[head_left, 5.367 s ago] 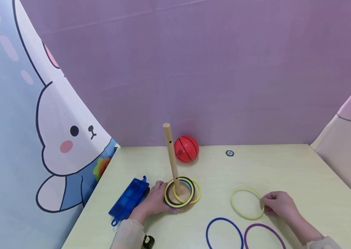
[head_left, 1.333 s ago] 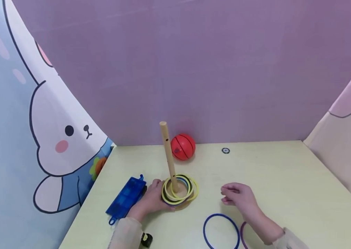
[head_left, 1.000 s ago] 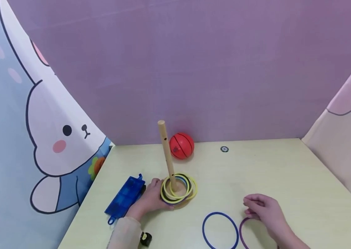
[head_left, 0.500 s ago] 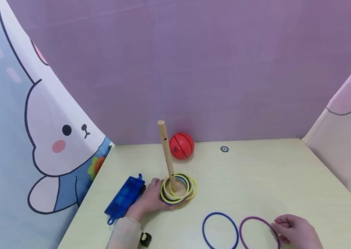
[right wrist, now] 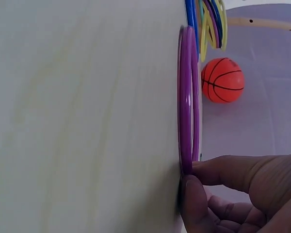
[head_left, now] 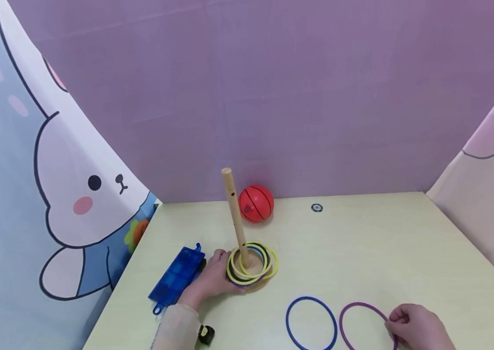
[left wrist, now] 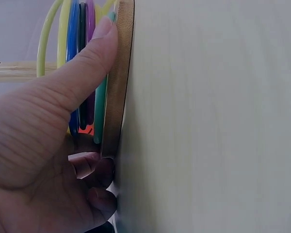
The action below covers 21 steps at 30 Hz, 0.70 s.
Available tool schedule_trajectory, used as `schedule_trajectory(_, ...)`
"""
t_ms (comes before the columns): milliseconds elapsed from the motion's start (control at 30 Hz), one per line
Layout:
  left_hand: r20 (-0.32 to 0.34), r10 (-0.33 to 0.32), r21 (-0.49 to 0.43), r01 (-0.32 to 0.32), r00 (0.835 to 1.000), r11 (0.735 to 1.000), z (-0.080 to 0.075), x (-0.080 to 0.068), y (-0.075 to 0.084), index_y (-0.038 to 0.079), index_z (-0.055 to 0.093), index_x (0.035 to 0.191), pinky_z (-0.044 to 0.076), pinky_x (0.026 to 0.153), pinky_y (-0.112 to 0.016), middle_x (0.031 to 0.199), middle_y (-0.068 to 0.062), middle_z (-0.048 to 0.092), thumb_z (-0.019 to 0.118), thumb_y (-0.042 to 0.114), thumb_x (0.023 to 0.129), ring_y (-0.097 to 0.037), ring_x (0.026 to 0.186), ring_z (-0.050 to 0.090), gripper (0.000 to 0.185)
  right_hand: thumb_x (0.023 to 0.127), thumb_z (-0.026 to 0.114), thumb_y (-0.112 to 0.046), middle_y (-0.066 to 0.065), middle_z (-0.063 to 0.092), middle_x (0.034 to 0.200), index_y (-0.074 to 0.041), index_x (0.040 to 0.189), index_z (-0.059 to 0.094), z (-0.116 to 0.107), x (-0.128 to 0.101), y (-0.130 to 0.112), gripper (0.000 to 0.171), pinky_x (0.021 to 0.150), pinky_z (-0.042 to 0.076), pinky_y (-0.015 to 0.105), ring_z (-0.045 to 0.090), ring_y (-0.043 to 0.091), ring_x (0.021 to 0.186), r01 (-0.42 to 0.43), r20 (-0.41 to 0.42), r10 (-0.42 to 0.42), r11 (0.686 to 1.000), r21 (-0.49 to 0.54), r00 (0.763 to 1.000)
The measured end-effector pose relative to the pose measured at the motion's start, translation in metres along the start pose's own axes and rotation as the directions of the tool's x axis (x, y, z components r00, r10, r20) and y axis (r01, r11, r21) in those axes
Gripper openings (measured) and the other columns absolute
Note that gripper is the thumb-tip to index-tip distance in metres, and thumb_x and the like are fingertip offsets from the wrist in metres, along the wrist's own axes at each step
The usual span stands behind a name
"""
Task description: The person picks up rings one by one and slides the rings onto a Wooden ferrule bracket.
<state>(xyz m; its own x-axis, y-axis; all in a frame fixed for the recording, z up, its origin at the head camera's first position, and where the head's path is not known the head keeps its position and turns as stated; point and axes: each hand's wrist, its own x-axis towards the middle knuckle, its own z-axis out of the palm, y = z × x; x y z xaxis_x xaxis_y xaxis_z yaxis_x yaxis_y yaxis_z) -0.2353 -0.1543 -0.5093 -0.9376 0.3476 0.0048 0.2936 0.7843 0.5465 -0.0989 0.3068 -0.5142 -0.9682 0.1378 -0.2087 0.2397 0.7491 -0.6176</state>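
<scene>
An upright wooden peg (head_left: 235, 214) stands on a round wooden base (left wrist: 119, 77), with several coloured rings (head_left: 275, 265) stacked around its foot. My left hand (head_left: 216, 277) holds the base's left side, the thumb (left wrist: 94, 60) lying against its edge and the stacked rings, the other fingers curled at the base. At the lower right, my right hand (head_left: 419, 325) pinches the right side of a purple ring (right wrist: 185, 97) between thumb and forefinger. That ring lies flat or nearly so on the table. A blue ring (head_left: 309, 298) lies just left of it, its near edge cut off by the frame.
A red toy basketball (head_left: 256, 203) sits behind the peg against the purple curtain (head_left: 339, 107). Left of my left hand is a blue plastic case (head_left: 177, 274). A small black object (head_left: 206, 334) lies by my left sleeve, and a small round disc (head_left: 317, 207) near the table's back edge.
The yellow ring my right hand held is now on the stack. My right hand has come back right and pinches the purple ring. My left hand stays at the base.
</scene>
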Motion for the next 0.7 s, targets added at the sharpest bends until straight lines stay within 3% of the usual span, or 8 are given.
schedule_trajectory(167,0.001,0.001,0.001,-0.001,1.000,1.000,0.000,0.000,0.000,0.004,0.043,0.142,0.045,0.096,-0.047,0.120,-0.008,0.042,0.090,0.055,0.058,-0.027,0.109,0.047,0.109,0.081,0.076,-0.016,-0.002,0.063,0.071,-0.008,0.081,0.069,-0.006,-0.001,0.000,0.011,0.062,0.046,0.026,0.059,0.014,0.064,-0.021,0.033,0.019,0.998,0.064,0.999)
schedule_trajectory(300,-0.001,0.001,0.001,-0.001,1.000,1.000,0.000,0.000,0.000,0.004,0.043,0.141,0.045,0.096,-0.047,0.119,-0.007,0.043,0.090,0.055,0.058,-0.026,0.108,0.047,0.108,0.086,0.072,-0.014,0.002,0.067,0.076,0.000,0.090,0.069,-0.016,-0.001,-0.003,0.015,0.061,0.052,0.025,0.062,0.016,0.066,-0.013,0.047,0.004,0.980,0.199,0.999)
schedule_trajectory(467,-0.003,0.007,0.001,-0.007,1.000,1.000,0.001,0.000,-0.001,0.004,0.044,0.141,0.045,0.095,-0.046,0.117,-0.007,0.043,0.090,0.055,0.058,-0.025,0.107,0.047,0.107,0.091,0.066,-0.008,0.011,0.068,0.083,0.013,0.102,0.064,-0.025,0.000,-0.018,0.024,0.065,0.057,0.029,0.066,0.019,0.070,0.019,0.056,-0.043,0.928,0.371,0.997)
schedule_trajectory(700,0.006,-0.002,-0.011,0.002,1.000,1.000,0.001,0.001,-0.001,0.006,0.044,0.142,0.044,0.095,-0.046,0.118,-0.006,0.042,0.089,0.056,0.058,-0.025,0.108,0.046,0.107,0.089,0.068,-0.007,0.016,0.068,0.086,0.016,0.106,0.061,-0.016,0.008,-0.056,0.029,0.067,0.058,0.031,0.067,0.020,0.071,0.074,0.028,-0.105,0.845,0.530,0.994)
